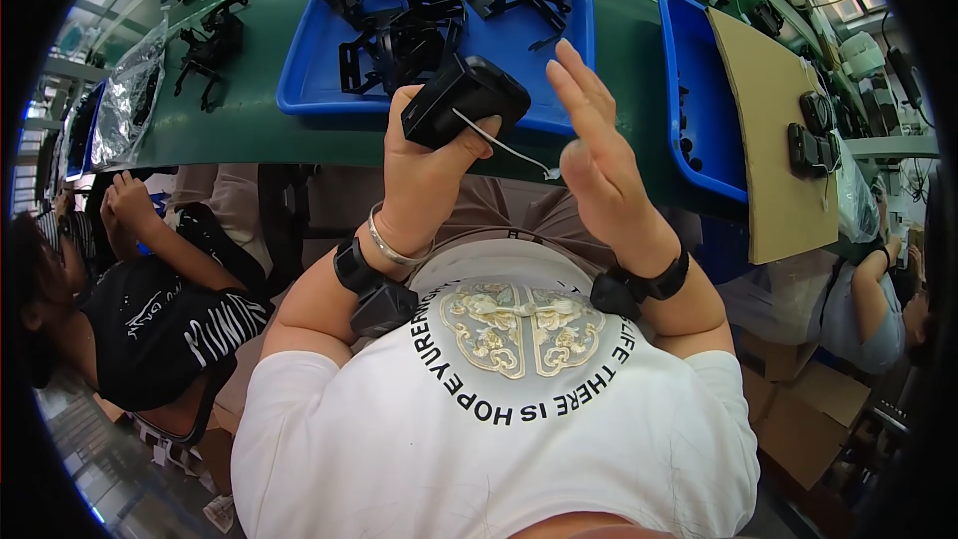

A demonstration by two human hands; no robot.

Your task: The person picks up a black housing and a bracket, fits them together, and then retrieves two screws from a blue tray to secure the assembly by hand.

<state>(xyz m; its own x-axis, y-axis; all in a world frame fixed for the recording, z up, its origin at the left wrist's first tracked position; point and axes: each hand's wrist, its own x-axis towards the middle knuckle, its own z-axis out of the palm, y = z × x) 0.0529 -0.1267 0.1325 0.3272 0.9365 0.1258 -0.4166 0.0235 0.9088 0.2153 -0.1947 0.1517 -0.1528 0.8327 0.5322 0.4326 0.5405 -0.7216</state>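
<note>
My left hand [417, 172] is closed around a black, boxy plastic housing [469, 90], its thumb pressed along the near side. From that housing a thin white cable [507, 147] trails to the right and ends in a small white plug close to my right hand [606, 165]. That right hand is raised with its fingers stretched out and holds nothing; a gap separates it from the housing. Just beyond both hands lies a blue tray [289, 92], with black plastic brackets [404, 40] heaped mostly in its left half.
Another black bracket [212, 48] lies on the green table [249, 135] to the left, near a clear plastic bag [130, 90]. At right, cardboard [773, 130] leans over a second blue tray [711, 178], with black devices [813, 150] on it. People sit on both sides.
</note>
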